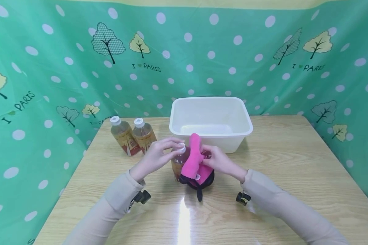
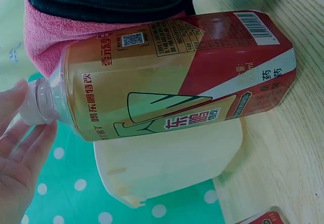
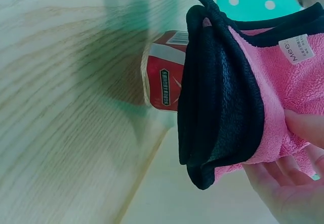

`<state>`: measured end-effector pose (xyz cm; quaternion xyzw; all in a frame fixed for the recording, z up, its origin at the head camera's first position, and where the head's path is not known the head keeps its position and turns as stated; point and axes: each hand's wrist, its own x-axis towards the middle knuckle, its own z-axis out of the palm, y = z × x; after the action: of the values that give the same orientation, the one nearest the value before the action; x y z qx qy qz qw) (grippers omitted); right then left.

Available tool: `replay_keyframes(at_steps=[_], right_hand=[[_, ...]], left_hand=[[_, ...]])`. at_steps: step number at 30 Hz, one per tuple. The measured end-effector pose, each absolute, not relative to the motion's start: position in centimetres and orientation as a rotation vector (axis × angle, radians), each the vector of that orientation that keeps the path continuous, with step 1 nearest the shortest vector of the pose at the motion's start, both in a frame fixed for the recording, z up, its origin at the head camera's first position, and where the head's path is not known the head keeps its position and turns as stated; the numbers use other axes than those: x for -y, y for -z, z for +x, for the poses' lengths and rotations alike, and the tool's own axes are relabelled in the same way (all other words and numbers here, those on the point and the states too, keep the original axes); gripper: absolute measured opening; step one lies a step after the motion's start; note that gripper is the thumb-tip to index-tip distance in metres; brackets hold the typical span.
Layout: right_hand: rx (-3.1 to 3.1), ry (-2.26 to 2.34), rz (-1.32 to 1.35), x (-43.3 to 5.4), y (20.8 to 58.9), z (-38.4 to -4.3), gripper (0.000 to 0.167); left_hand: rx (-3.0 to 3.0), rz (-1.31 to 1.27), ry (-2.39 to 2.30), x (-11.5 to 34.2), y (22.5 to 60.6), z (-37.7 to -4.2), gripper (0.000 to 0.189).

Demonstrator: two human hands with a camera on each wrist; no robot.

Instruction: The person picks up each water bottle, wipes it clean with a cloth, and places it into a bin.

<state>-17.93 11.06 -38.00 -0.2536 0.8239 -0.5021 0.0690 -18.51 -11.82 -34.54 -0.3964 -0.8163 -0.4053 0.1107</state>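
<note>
Evidently, one bottle (image 1: 176, 167) is upright mid-table, on the near side of one white tub (image 1: 207, 117), its cap (image 2: 38, 104) pinched by the left hand (image 1: 159, 154), while the right hand (image 1: 217, 159) grips one pink cloth (image 1: 190, 166) beside it. Work on this bottle looks unfinished; two other bottles (image 1: 124, 137) (image 1: 144, 136) stand far left, whether done or waiting I cannot tell.

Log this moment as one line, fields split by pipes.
left hand: grips bottle by cap | right hand: pinches pink cloth | white tub: behind them | two more bottles: standing at left
</note>
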Motion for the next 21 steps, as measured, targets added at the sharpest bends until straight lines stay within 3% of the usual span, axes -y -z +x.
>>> replay_keyframes(at_steps=[21], right_hand=[[-2.519,1.362,-0.845,-11.0,42.0,-18.6,0.020]], left_hand=[[2.388,-1.179,1.188,11.5,34.4,-18.4,0.016]])
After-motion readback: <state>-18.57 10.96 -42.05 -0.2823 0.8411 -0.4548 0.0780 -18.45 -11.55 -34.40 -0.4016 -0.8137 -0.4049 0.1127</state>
